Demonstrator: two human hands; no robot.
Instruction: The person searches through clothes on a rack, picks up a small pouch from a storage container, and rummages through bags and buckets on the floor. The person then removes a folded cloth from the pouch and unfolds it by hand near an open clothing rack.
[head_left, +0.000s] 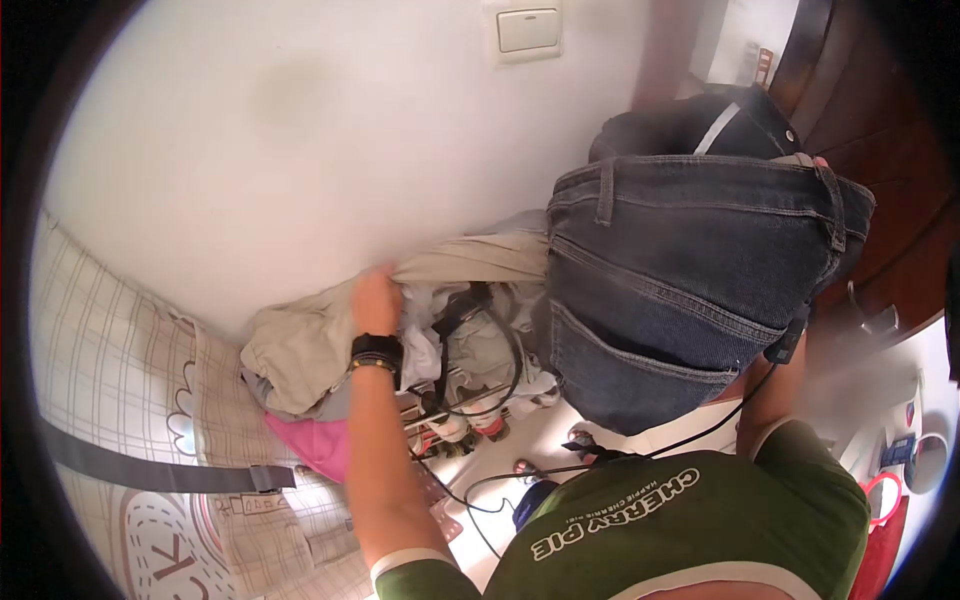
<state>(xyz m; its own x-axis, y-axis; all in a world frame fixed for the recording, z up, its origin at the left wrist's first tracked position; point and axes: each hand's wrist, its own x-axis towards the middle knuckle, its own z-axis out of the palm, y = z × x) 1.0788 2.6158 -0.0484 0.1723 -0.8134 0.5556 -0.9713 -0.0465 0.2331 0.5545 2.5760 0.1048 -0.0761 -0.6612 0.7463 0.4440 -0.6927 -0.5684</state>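
The dark jeans [690,270] were held up in front of the body, beside the heaped clothes on the rack, and the step in hand was judged to be the handling of these garments, one lifted while another was touched. Fingertips of the right hand [808,160] were seen at the far right of the waistband; the rest was hidden, but the hand appeared to be closed on the denim. The left hand [376,300] was blurred and partly curled on the beige cloth [300,340]; whether it was pinched or merely touched could not be told.

By judgement, a firm hold at the waistband was called for in any move, with the folds supported and the black cable [741,405] kept clear.

The waistband was pointed toward the wall [300,180], its edge laid nearly crosswise and sloped slightly down to the right. The long axis was taken to run from waistband toward the green shirt [690,530], though the legs were folded or hidden. A back pocket was turned toward the camera.
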